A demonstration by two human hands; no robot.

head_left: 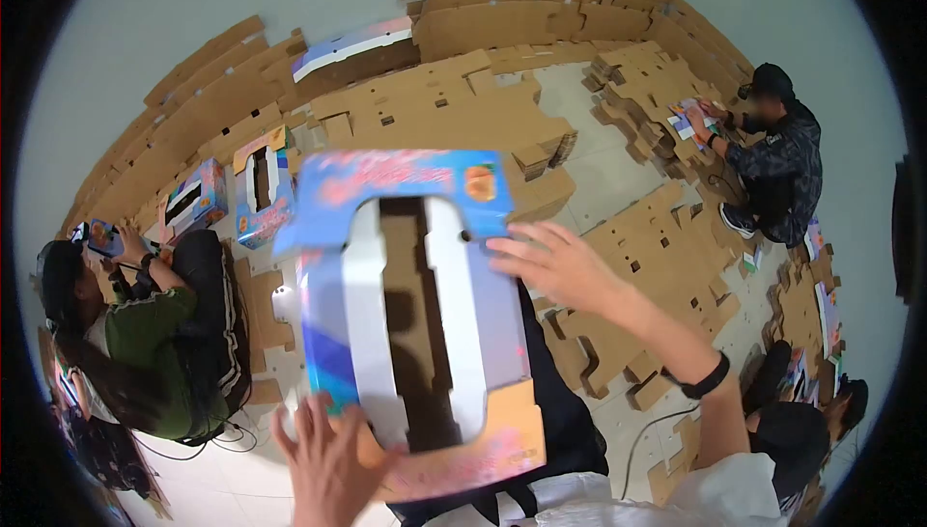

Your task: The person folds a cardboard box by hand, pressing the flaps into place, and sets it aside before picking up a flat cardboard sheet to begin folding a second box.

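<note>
A colourful cardboard box (503, 324) stands in front of me, blue at the far end and orange at the near end. Its long top opening has white inner flaps on both sides, and plain brown cardboard shows inside. At the near left corner, my left hand (323, 459) grips the box, thumb over the orange panel and fingers spread along the side. My right hand (555, 262) touches the far right corner with its fingers stretched out over the edge. Its thumb cannot be made out. The far end of the box is blurred.
Flat brown cardboard sheets (647, 257) cover much of the floor, with more leaning on the wall. Two similar boxes (259, 184) (198, 201) stand at left. A person in green (145, 353) sits at left; another in dark clothing (777, 170) crouches at right. Cables cross the floor.
</note>
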